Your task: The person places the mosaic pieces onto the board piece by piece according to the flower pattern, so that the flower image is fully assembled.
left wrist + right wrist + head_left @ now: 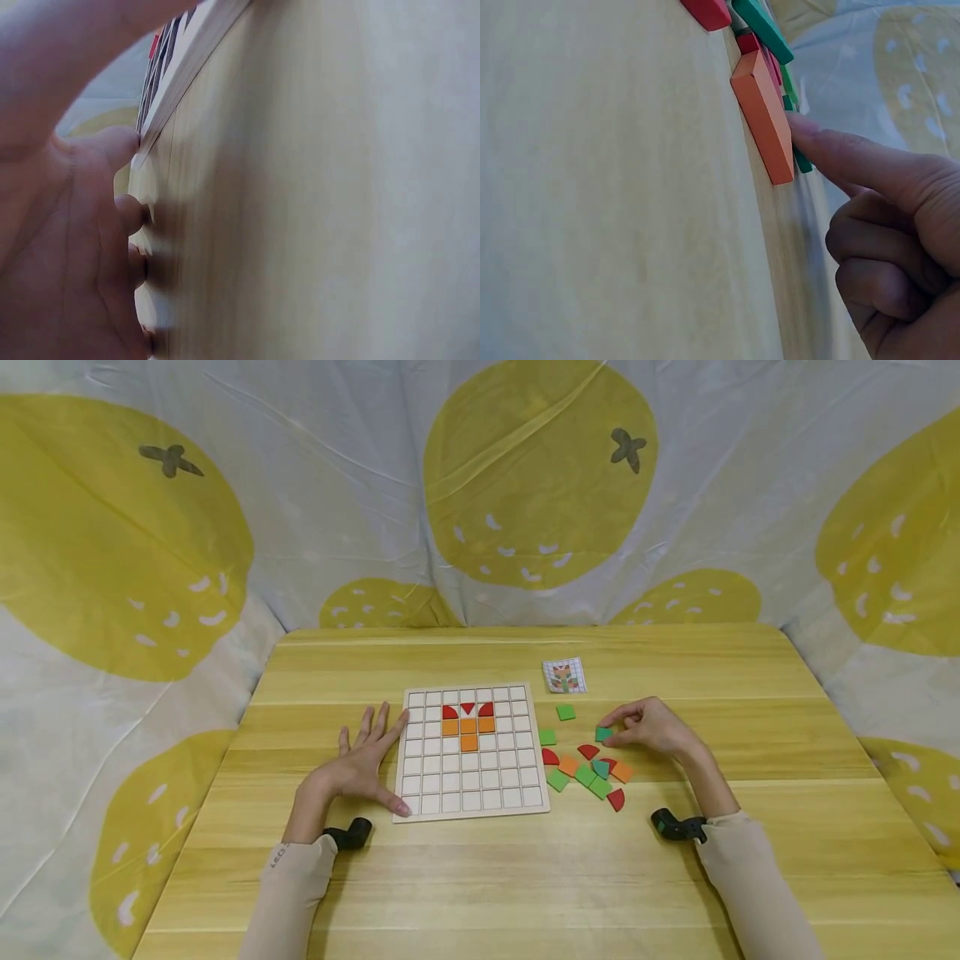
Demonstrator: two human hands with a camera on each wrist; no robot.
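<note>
Square white-celled wooden board (470, 781) lies on the yellowish wooden table (480, 885), bearing four orange squares (468, 726), two red quarter-circles (486, 709), one red triangle (468, 707). Splayed, the left hand (363, 767) touches its edge, gripping nothing; rightward, the right hand (651, 727) pinches one dark-green square tile (603, 734).

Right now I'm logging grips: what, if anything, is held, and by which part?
The right hand pinches a flat teal tile by its right side; the left hand only touches the left edge of the pale wooden grid board.
</note>
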